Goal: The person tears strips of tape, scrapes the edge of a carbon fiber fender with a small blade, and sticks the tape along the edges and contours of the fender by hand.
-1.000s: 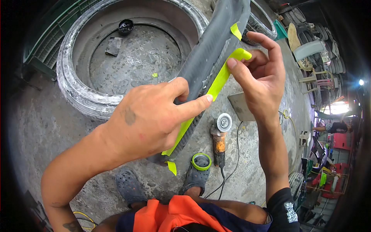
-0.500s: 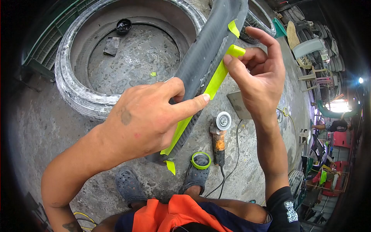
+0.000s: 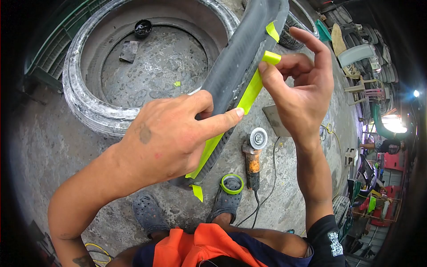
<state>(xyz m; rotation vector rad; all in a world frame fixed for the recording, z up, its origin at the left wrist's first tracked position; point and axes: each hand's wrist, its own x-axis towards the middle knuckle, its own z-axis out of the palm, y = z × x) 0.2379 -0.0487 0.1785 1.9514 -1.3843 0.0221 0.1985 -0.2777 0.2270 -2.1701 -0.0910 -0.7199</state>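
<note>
A long, dark grey trim piece with a carbon-fibre-like pattern (image 3: 231, 66) slants up through the middle of the view. Bright yellow-green masking tape (image 3: 253, 91) runs along its right edge. Across the lower part lies my left hand (image 3: 173, 133), its fingers curled around the piece and its index fingertip pressed on the tape. My right hand (image 3: 302, 84) pinches the folded upper end of the tape between thumb and fingers, with the index finger raised. Small tape scraps stick to the piece near the top (image 3: 272, 32) and at the bottom end (image 3: 197, 192).
An angle grinder (image 3: 252, 164) with its cord lies on the concrete floor. A green tape roll (image 3: 232, 184) rests on one clog. A large tyre (image 3: 89, 107) lies at upper left, with a black bowl (image 3: 143, 29) inside it. Stacked parts and another person (image 3: 391, 146) are at right.
My right hand and the upper end of the trim piece have shifted slightly to the right. The left index fingertip stays on the tape in nearly the same spot.
</note>
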